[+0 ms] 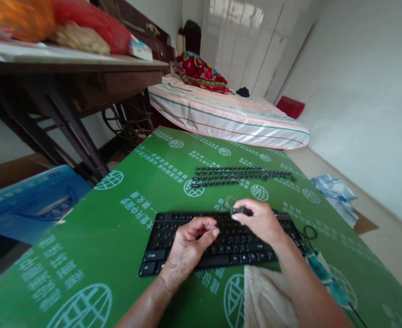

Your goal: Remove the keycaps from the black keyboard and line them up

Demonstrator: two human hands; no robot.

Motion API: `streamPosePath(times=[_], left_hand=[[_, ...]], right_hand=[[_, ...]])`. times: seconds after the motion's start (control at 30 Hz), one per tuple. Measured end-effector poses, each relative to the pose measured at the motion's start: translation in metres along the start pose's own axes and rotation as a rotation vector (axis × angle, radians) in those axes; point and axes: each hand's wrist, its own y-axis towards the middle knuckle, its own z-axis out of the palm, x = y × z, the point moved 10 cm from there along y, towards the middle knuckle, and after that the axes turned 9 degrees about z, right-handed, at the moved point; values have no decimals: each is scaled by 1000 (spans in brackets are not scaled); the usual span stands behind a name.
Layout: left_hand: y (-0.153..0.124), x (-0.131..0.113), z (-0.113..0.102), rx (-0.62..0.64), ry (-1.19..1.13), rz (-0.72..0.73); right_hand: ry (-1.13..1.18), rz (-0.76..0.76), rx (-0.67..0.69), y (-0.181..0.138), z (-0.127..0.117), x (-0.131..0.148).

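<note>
A black keyboard [218, 261] lies on the green board, with keycaps off in its upper rows and on in its lower right part. Above its upper edge, my right hand [260, 221] pinches a keycap puller [229, 198] with thin wire loops; a small dark piece, perhaps a keycap, shows at the fingertips. My left hand [190, 241] hovers over the middle of the keyboard, thumb and forefinger drawn together; whatever they hold, if anything, is too small to make out. Beyond the keyboard, loose black keycaps [221, 174] stand in several neat rows.
The green board [95, 241] has white printed lettering. A beige cloth [267, 296] lies at the front, beside a teal-and-white cloth [327, 275] and a black cable [310, 232]. A wooden table [126, 68] stands at left, a bed [228, 111] behind.
</note>
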Motion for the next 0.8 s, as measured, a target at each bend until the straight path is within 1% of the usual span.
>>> streamPosePath(times=[0.1,0.17,0.27,0.4,0.53,0.67,0.8], left_hand=[[1,-1,-2,2,70,33],[1,-1,-2,19,126,56],[2,-2,-3,36,171,88],[4,-2,-5,37,198,114],[4,-1,-4,72,243,128],[3,-2,-2,103,290,150],[3,-5,-1,109,323,148]], right_hand=[[27,69,-27,41,-21,-31],[40,113,-42,68,-30,-55],[38,154,-54,97,-34,-86],[33,201,-71,117,-31,-119],[38,226,-63,127,-26,-132],[38,237,-42,134,-22,-134],[29,252,-30,139,-19,-138]])
